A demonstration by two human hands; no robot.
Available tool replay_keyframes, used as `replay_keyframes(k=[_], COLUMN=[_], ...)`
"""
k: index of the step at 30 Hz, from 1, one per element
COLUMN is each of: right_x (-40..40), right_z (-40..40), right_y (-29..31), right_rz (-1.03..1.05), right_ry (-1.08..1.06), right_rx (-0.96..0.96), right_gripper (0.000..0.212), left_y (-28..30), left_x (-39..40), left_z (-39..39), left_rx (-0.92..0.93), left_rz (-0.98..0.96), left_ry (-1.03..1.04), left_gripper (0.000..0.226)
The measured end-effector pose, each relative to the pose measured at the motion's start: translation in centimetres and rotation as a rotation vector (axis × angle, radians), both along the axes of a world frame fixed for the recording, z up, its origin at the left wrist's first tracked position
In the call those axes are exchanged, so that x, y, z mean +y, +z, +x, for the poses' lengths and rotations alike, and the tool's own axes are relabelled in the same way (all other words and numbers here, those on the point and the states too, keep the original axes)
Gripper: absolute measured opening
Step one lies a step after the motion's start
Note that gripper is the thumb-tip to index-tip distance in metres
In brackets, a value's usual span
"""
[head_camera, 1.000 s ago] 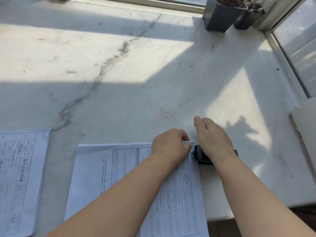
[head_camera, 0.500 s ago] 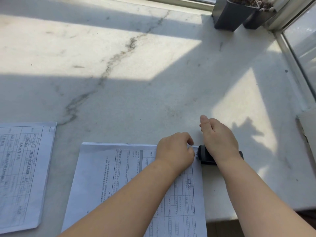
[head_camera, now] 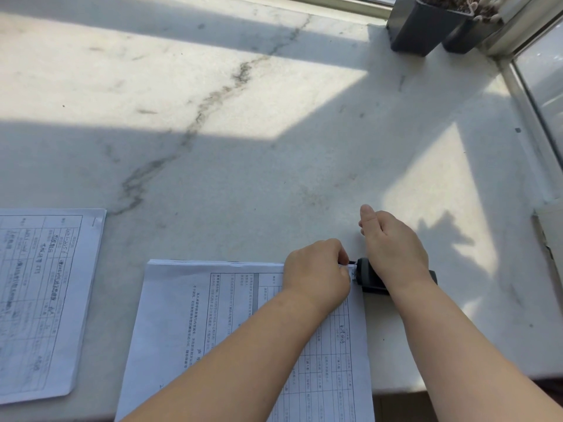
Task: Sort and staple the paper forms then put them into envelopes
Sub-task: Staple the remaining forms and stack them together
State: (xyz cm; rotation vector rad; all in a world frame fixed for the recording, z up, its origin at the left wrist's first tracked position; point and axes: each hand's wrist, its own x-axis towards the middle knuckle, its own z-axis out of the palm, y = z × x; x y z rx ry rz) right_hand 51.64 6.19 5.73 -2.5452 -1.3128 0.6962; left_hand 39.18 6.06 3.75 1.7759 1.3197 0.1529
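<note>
Paper forms [head_camera: 249, 324], stapling step: our left hand [head_camera: 316, 271] pinches their corner beside the black stapler [head_camera: 370, 277], our right hand [head_camera: 393, 248] presses it; next, likely squeeze squarely.

- Marble surface [head_camera: 274, 166]: white, with a grey vein running from 1 o'clock toward 9 o'clock; sunlit patches and shadow.
- Two dark plant pots [head_camera: 417, 28], touching, at 1 o'clock.
- Window frame [head_camera: 530, 95] along 2–3 o'clock.
</note>
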Motion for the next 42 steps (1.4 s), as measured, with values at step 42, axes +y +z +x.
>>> replay_keyframes(k=[42], right_x=[-6.9], right_z=[5.6], right_y=[3.3], right_rz=[0.131], right_ry=[0.357], right_rx=[0.188], right_gripper=[0.041], left_y=[-3.7], left_x=[-1.3], left_z=[-5.0], left_rx=[0.162], left_rz=[0.635], left_ry=[-0.108], left_gripper=[0.028])
